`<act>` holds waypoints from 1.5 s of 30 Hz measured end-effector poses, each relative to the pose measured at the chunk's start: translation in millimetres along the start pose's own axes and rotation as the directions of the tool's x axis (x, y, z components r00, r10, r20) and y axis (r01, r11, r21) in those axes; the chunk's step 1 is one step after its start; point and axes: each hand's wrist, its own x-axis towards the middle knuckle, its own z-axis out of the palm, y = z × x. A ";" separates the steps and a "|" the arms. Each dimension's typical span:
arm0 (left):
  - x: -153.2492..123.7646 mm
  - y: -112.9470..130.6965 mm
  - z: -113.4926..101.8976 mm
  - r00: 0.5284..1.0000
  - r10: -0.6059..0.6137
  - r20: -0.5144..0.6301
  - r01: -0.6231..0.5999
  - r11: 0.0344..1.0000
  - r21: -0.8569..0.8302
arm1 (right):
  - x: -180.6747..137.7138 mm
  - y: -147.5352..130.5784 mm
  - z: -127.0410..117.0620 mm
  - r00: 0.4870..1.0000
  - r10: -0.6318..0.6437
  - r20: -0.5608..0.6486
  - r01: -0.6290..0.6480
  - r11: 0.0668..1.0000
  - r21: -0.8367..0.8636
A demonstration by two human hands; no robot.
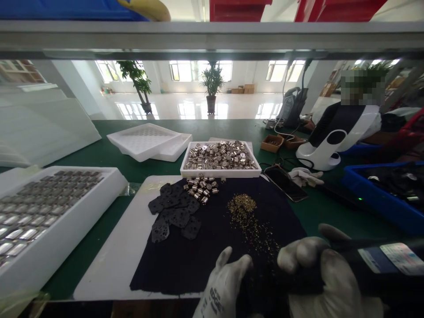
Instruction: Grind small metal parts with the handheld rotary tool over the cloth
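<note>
Central potted plant (212, 86) stands on glossy white floor (232, 108), with daylight mirrored in it. Behind the plant: row of bright windows (183, 70) in white far wall. Right of it: cardboard boxes (243, 89) at wall foot. Left of it: taller potted tree (137, 81), then white column (82, 88). In front: green-topped workbench (109, 154). Above: grey metal shelf rail (212, 39).

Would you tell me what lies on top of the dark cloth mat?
Black perforated plates, small silver metal cylinders and scattered tiny gold bits. The gloved left hand and right hand cover its near edge, hiding anything there.
</note>
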 end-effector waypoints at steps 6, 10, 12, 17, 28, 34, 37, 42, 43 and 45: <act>12.1 -2.8 -10.4 0.992 0.009 0.125 -0.001 0.998 -0.065 | -5.3 0.3 11.9 0.994 0.096 -0.050 -0.098 0.994 -0.039; 11.0 -9.1 2.5 0.997 0.029 0.071 -0.026 0.999 -0.048 | -10.4 -2.6 19.2 0.992 0.102 -0.067 -0.108 0.991 -0.084; 9.0 -11.5 7.7 0.996 0.021 0.085 -0.017 0.999 -0.048 | -11.7 -3.0 21.3 0.993 0.096 -0.074 -0.102 0.991 -0.091; 4.0 -10.1 3.7 0.998 0.046 0.033 -0.045 0.998 -0.052 | -14.3 -2.0 23.1 0.996 0.081 -0.048 -0.085 0.991 -0.104; 43.3 5.0 -12.1 1.000 0.012 0.006 -0.013 0.994 0.106 | -11.1 -4.4 16.9 0.995 0.041 -0.095 -0.047 0.997 -0.062; 22.3 4.9 -4.2 1.000 -0.003 -0.002 0.004 0.997 0.077 | 0.5 1.7 1.5 0.999 -0.038 -0.008 0.038 0.999 -0.013; 5.6 6.9 1.2 0.997 -0.044 -0.066 0.048 0.997 0.058 | -1.3 0.6 4.2 0.999 -0.015 -0.038 0.015 1.000 -0.003; 2.2 5.4 2.2 0.997 -0.012 -0.071 0.021 0.992 0.124 | -0.3 0.3 4.8 0.998 0.047 -0.030 -0.047 0.999 -0.003; 3.5 2.8 0.8 0.998 -0.019 -0.060 0.027 0.992 0.127 | 1.5 1.5 2.7 0.999 0.048 -0.015 -0.048 0.999 0.002; 5.6 -3.6 -3.1 1.000 -0.013 -0.020 0.016 0.990 0.137 | 5.5 4.8 -2.1 0.999 0.051 0.006 -0.051 0.999 0.006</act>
